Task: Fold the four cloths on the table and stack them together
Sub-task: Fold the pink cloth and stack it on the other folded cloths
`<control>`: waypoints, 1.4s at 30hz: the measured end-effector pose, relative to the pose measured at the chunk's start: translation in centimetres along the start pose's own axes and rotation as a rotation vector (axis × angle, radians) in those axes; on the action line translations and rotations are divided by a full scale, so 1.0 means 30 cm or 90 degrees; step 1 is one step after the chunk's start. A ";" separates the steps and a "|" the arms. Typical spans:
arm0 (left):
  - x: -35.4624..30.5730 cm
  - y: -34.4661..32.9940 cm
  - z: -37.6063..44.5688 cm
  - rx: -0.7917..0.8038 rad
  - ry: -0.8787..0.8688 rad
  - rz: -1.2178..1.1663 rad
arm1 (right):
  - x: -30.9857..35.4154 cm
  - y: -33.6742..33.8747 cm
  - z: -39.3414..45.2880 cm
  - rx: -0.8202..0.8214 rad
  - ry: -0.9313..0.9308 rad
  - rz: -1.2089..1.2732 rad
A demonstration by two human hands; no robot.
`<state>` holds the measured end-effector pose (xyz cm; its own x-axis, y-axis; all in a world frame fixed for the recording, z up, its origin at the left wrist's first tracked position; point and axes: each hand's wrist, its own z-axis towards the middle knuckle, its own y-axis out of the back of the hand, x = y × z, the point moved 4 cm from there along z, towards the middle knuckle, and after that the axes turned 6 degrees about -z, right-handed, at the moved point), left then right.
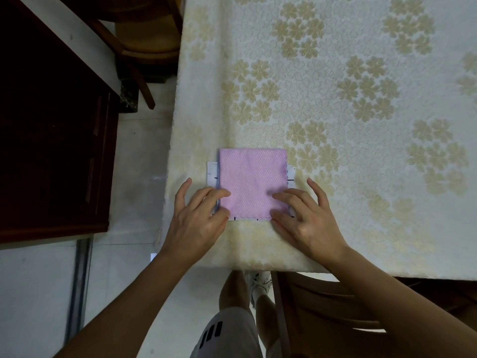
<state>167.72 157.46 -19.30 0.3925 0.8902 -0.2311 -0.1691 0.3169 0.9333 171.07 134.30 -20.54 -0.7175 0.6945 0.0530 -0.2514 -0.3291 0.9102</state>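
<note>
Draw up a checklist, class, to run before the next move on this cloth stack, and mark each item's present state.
1. Pink cloth folded flat: ok.
2. Pink cloth on top of the stack: ok.
3. Edges flush with the white cloth beneath: not ok, white shows on both sides.
4. Left hand and right hand steadying the near corners: ok.
5. All four cloths in the stack: cannot tell.
6. Stack wholly on the table: ok.
</note>
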 end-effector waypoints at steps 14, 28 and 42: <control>0.017 -0.015 0.013 -0.003 -0.033 0.018 | -0.030 0.007 0.008 0.014 0.040 -0.027; -0.008 0.013 0.023 -0.060 -0.099 0.023 | -0.009 0.023 0.012 -0.031 0.067 -0.054; -0.016 -0.008 -0.037 -0.026 -0.070 -0.004 | -0.009 0.024 -0.036 0.014 0.038 -0.029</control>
<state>166.57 157.32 -19.70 0.4899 0.8475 -0.2040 -0.2014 0.3378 0.9194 170.39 133.18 -20.34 -0.7438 0.6683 -0.0128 -0.2710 -0.2840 0.9197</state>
